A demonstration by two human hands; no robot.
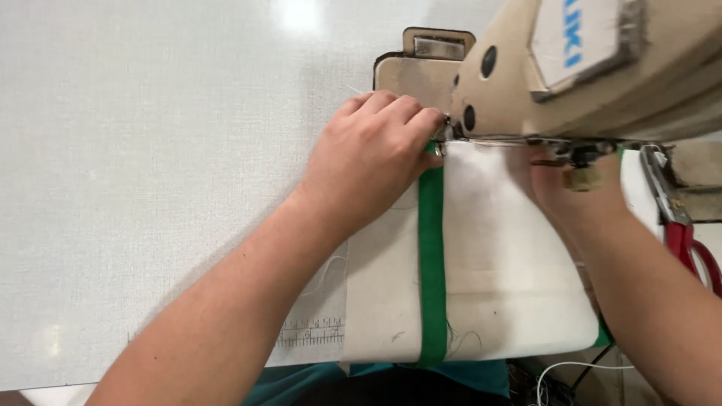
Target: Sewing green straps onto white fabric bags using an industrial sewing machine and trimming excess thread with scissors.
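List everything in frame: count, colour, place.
cloth panel: 1, cream, flat on the table under the machine head
green strip: 1, green, running down the cloth panel
sewing machine: 1, beige, top right
scissors: 1, red handles, right edge
ruler marks: 1, black, on the table's near edge
table: 1, white, left
left hand: 1, fingers curled, pressing the strip by the needle
right hand: 1, on the cloth, partly hidden behind the machine
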